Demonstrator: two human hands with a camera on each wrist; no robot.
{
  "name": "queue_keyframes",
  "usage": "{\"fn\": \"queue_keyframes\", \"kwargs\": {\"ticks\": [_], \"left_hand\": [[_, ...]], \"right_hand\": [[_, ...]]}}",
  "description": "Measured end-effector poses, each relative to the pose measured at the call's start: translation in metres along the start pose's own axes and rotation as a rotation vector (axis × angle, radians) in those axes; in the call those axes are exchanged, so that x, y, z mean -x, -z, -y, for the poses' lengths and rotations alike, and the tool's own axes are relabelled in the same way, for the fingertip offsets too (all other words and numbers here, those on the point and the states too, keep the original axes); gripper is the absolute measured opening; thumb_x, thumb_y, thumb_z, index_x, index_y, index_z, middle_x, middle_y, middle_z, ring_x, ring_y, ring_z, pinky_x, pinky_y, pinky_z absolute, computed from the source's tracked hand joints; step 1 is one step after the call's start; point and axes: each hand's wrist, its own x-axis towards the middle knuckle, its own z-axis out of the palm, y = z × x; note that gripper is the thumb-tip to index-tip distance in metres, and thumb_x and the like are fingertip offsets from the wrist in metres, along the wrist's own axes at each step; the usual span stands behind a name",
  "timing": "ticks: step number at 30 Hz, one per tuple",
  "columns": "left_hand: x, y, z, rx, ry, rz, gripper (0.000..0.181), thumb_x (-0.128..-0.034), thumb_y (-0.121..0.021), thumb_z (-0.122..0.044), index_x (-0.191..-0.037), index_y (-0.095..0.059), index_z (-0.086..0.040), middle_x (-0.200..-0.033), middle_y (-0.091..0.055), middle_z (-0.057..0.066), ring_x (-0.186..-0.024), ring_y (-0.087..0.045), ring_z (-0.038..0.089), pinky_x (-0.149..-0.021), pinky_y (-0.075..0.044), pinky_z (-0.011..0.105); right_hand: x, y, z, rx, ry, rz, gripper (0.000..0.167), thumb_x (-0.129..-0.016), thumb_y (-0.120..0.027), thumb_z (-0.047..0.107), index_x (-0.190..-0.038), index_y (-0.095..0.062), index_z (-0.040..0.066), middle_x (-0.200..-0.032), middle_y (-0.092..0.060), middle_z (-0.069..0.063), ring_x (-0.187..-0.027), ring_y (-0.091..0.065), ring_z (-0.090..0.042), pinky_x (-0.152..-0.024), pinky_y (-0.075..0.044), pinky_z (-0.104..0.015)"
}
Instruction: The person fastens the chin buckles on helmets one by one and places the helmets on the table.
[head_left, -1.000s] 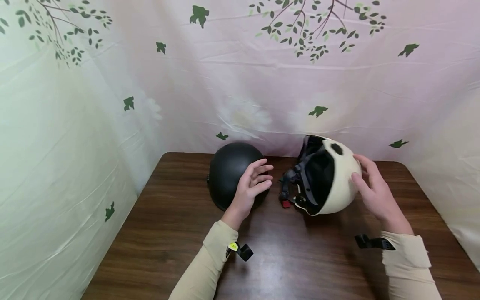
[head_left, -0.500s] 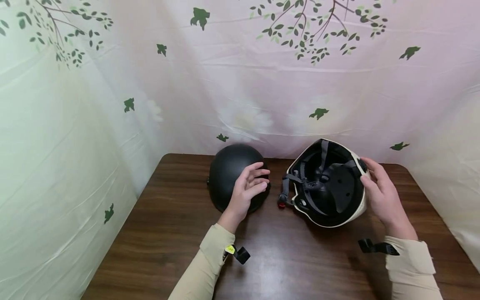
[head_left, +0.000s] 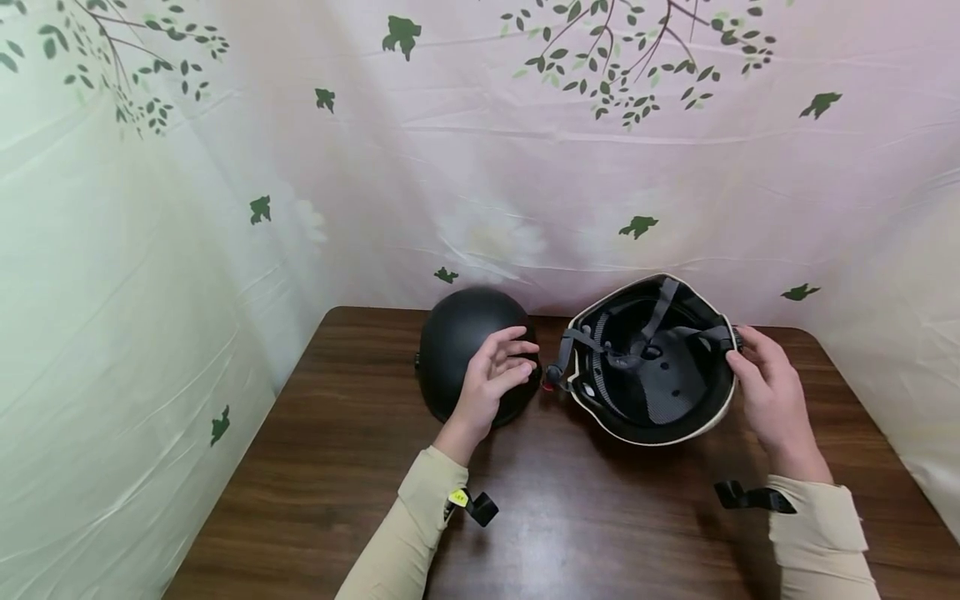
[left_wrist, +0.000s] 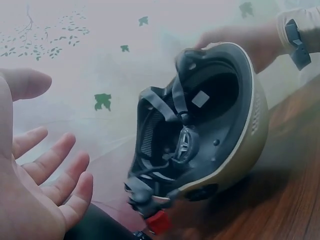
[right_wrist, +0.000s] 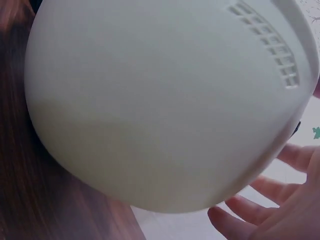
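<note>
Within 1 s you turn the cream helmet's hollow toward you, near the desk's far edge, toward its right corner; its inner straps now show. Your right hand pinches the rim, some fingertips hidden. Your left hand, fingers loosely apart, holds nothing and partly covers the black helmet; contact there, can't tell.

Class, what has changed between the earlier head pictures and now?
The white helmet has turned: its inside, which faced left, now faces the head camera. Its red buckle has shifted left, nearer the black helmet. The right hand still holds the white helmet. The black helmet and left hand stayed almost in place.
</note>
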Motion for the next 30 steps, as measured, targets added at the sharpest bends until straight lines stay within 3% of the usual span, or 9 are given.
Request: {"fn": "queue_keyframes", "kwargs": {"ticks": [3, 7, 11, 13, 15, 18, 22, 24, 30], "left_hand": [[-0.001, 0.000, 0.001, -0.012, 0.001, -0.014, 0.057, -0.1045, -0.061, -0.006, -0.158, -0.046, 0.003, -0.142, -0.063, 0.035, -0.111, -0.071, 0.016, -0.094, -0.057, 0.024], [-0.001, 0.002, 0.001, -0.032, 0.003, -0.033, 0.054, -0.1051, -0.063, -0.004, -0.156, -0.047, 0.005, -0.136, -0.066, 0.036, -0.108, -0.072, 0.016, -0.093, -0.058, 0.024], [0.000, 0.004, -0.001, -0.050, -0.016, -0.053, 0.050, -0.1062, -0.062, -0.002, -0.155, -0.050, 0.004, -0.131, -0.068, 0.037, -0.101, -0.071, 0.007, -0.091, -0.057, 0.023], [0.000, 0.006, -0.002, -0.052, -0.028, -0.063, 0.049, -0.1064, -0.061, -0.002, -0.154, -0.050, 0.004, -0.128, -0.068, 0.038, -0.099, -0.071, 0.005, -0.090, -0.057, 0.023], [0.000, 0.008, -0.003, -0.055, -0.036, -0.068, 0.049, -0.1065, -0.061, -0.002, -0.154, -0.050, 0.003, -0.127, -0.068, 0.038, -0.098, -0.071, 0.005, -0.090, -0.057, 0.023], [0.000, 0.010, -0.004, -0.059, -0.040, -0.072, 0.049, -0.1065, -0.061, -0.003, -0.154, -0.051, 0.001, -0.126, -0.069, 0.037, -0.097, -0.071, 0.006, -0.090, -0.057, 0.024], [0.000, 0.011, -0.004, -0.066, -0.036, -0.072, 0.048, -0.1067, -0.062, -0.004, -0.154, -0.052, -0.002, -0.125, -0.069, 0.038, -0.096, -0.071, 0.007, -0.090, -0.057, 0.025], [0.000, 0.011, -0.004, -0.066, -0.032, -0.075, 0.048, -0.1067, -0.062, -0.004, -0.153, -0.053, -0.002, -0.125, -0.069, 0.038, -0.096, -0.071, 0.008, -0.090, -0.057, 0.025], [0.000, 0.013, -0.006, -0.075, -0.031, -0.086, 0.046, -0.1066, -0.062, -0.005, -0.152, -0.054, -0.003, -0.124, -0.071, 0.036, -0.096, -0.071, 0.010, -0.090, -0.057, 0.026]], "right_hand": [[0.000, 0.003, -0.001, 0.040, -0.072, -0.023, 0.049, -0.115, -0.049, 0.024, -0.153, -0.056, -0.006, -0.122, -0.047, 0.038, -0.109, -0.046, 0.015, -0.089, -0.035, -0.005], [0.003, 0.006, -0.006, 0.038, -0.187, 0.027, 0.053, -0.117, -0.041, 0.032, -0.155, -0.054, -0.003, -0.109, -0.051, 0.033, -0.097, -0.049, 0.008, -0.082, -0.042, -0.011], [0.003, 0.002, -0.011, -0.140, -0.221, 0.100, 0.041, -0.118, -0.041, 0.027, -0.157, -0.051, 0.019, -0.111, -0.056, 0.022, -0.088, -0.057, 0.003, -0.068, -0.053, -0.015], [0.003, -0.002, -0.013, -0.168, -0.206, 0.130, 0.037, -0.118, -0.042, 0.025, -0.154, -0.049, 0.032, -0.109, -0.056, 0.018, -0.082, -0.057, 0.000, -0.064, -0.051, -0.018], [0.003, -0.006, -0.015, -0.151, -0.190, 0.156, 0.036, -0.118, -0.044, 0.024, -0.152, -0.048, 0.035, -0.102, -0.054, 0.013, -0.072, -0.054, -0.006, -0.059, -0.047, -0.024], [0.005, -0.011, -0.014, -0.040, -0.162, 0.170, 0.038, -0.118, -0.046, 0.028, -0.156, -0.048, 0.025, -0.102, -0.053, 0.005, -0.071, -0.051, -0.008, -0.061, -0.043, -0.026], [0.005, -0.016, -0.011, -0.004, -0.159, 0.189, 0.050, -0.117, -0.048, 0.032, -0.161, -0.041, 0.009, -0.136, -0.053, -0.018, -0.097, -0.051, 0.004, -0.077, -0.043, -0.011], [0.004, -0.016, -0.010, 0.019, -0.156, 0.183, 0.054, -0.117, -0.048, 0.033, -0.162, -0.040, 0.005, -0.149, -0.047, -0.021, -0.107, -0.047, 0.008, -0.083, -0.037, -0.005], [0.000, -0.015, -0.009, 0.070, -0.150, 0.164, 0.055, -0.116, -0.051, 0.032, -0.161, -0.043, 0.001, -0.140, -0.054, -0.023, -0.099, -0.047, 0.012, -0.079, -0.039, -0.006]]}}
